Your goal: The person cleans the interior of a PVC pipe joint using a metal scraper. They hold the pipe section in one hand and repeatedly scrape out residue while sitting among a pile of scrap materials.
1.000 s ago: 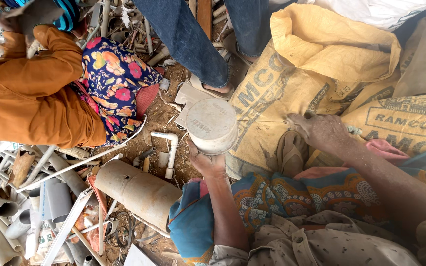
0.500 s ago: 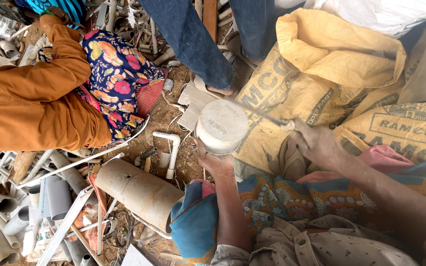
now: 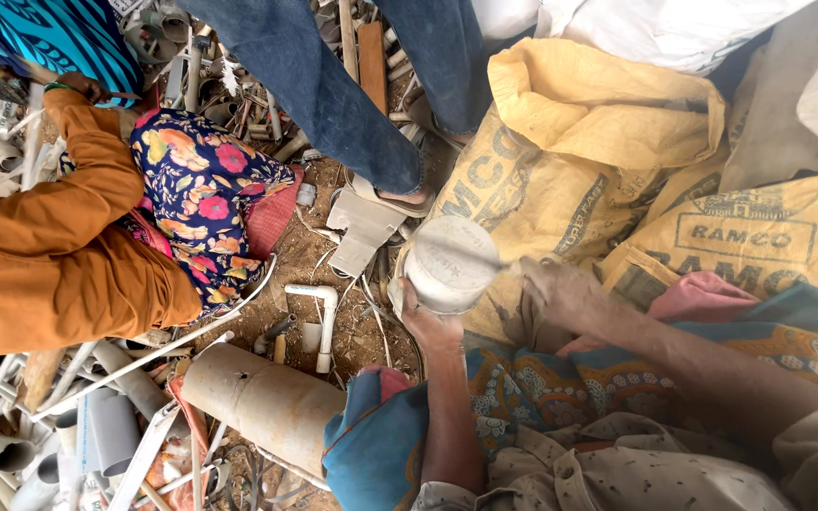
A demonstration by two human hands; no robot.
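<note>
At far left, a heap of grey pipe offcuts (image 3: 11,445), cut off by the frame edge, partly hidden under an orange sleeve (image 3: 40,255) of another person. Beside it, a flowered cloth (image 3: 201,199) over that person's knee; face and body out of view. Lower down, a wide rusty-brown pipe (image 3: 257,402) lying on the dirt, one end covered by blue cloth (image 3: 376,454). Near it on the ground, a small white pipe elbow (image 3: 319,317) — lying loose, apart from the hands. Above, two legs in blue jeans (image 3: 333,85) of a standing person, one sandalled foot just beside the round thing.

In the middle, left hand (image 3: 423,322) clamped from below on a round white pipe cap (image 3: 449,265), held up over the ground in front of the knees; fingers mostly hidden behind it. Right hand (image 3: 551,293) closed on a thin blurred tool (image 3: 471,257) laid across the top of the cap — kind of tool hard to tell. Hands near each other, not touching.

At right, yellow printed sacks (image 3: 570,161) behind the hands, one open at the mouth, contents not visible. Far right, grey sacking (image 3: 788,123) cut off by the edge.
</note>
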